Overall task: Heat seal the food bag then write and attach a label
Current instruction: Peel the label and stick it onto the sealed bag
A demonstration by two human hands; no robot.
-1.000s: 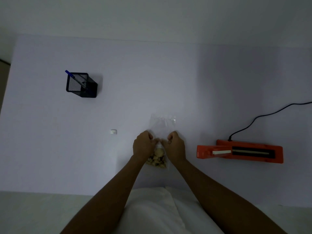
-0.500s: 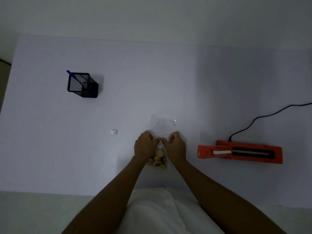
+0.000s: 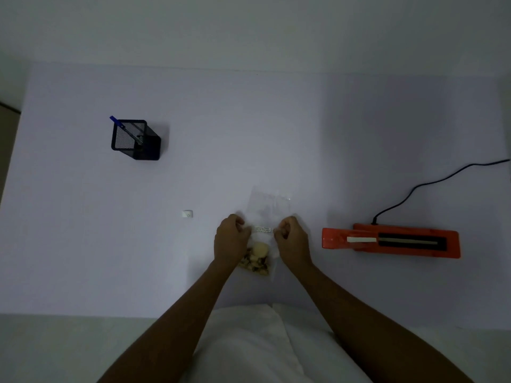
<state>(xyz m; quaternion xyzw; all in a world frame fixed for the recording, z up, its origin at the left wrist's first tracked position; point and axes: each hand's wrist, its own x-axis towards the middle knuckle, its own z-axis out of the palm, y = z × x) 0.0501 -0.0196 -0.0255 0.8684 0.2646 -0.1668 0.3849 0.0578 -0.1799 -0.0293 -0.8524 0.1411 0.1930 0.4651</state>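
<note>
A clear food bag point(image 3: 269, 208) lies flat in front of me, with nuts and snacks point(image 3: 255, 259) bunched at its near end. A small white written label point(image 3: 262, 229) sits across the bag's middle. My left hand point(image 3: 231, 240) and my right hand point(image 3: 291, 237) rest curled on the bag, fingertips at the label's left and right ends. The orange heat sealer point(image 3: 392, 240) lies to the right, its arm down. A blue pen point(image 3: 125, 131) stands in a black mesh holder point(image 3: 135, 139) at the far left.
A small white roll, perhaps tape point(image 3: 187, 214), lies left of the bag. The sealer's black cord point(image 3: 431, 183) runs off to the right edge. The pale table point(image 3: 83, 244) ends near my body, where white cloth covers my lap.
My hands have moved apart from the middle of the bag, and the white label now shows between them.
</note>
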